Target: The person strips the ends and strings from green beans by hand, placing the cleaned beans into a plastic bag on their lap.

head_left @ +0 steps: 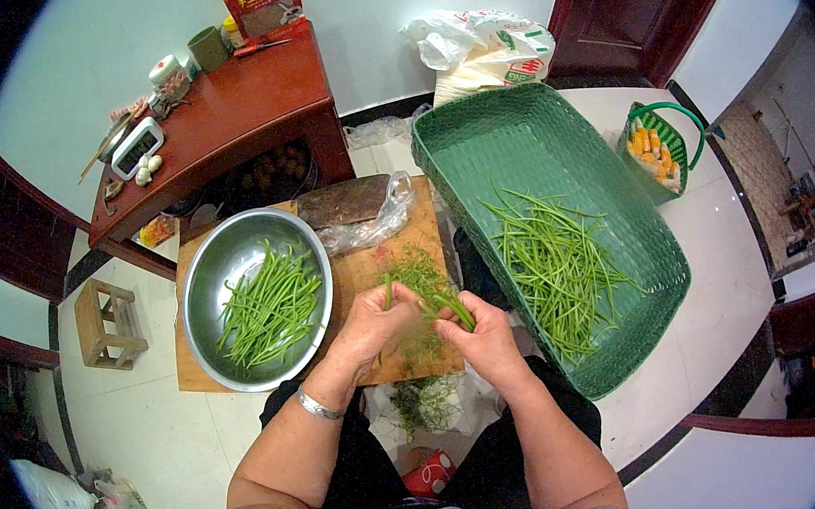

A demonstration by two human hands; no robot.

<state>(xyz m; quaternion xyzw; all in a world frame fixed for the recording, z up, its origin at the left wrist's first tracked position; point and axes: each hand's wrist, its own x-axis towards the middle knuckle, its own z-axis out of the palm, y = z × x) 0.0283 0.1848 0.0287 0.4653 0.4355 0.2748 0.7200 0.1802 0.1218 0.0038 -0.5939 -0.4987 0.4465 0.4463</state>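
Note:
My left hand (381, 321) pinches a green bean whose tip sticks up above the fingers. Close beside it, my right hand (488, 342) is closed around a small bunch of green beans (453, 309). Both hands are over the near right part of a wooden board (195, 369), where thin green trimmings (415, 273) lie. On the board's left side stands a steel bowl (198, 267) with a heap of beans (273, 305) in it. To the right, a large green woven basket (474, 137) holds a loose pile of long beans (559, 275).
A dark flat slab (341, 202) and a clear plastic bag (381, 227) lie on the board's far end. More trimmings (425, 403) are below, between my legs. A red-brown cabinet (267, 76), a small wooden stool (110, 328) and a small green handled basket (679, 179) stand around.

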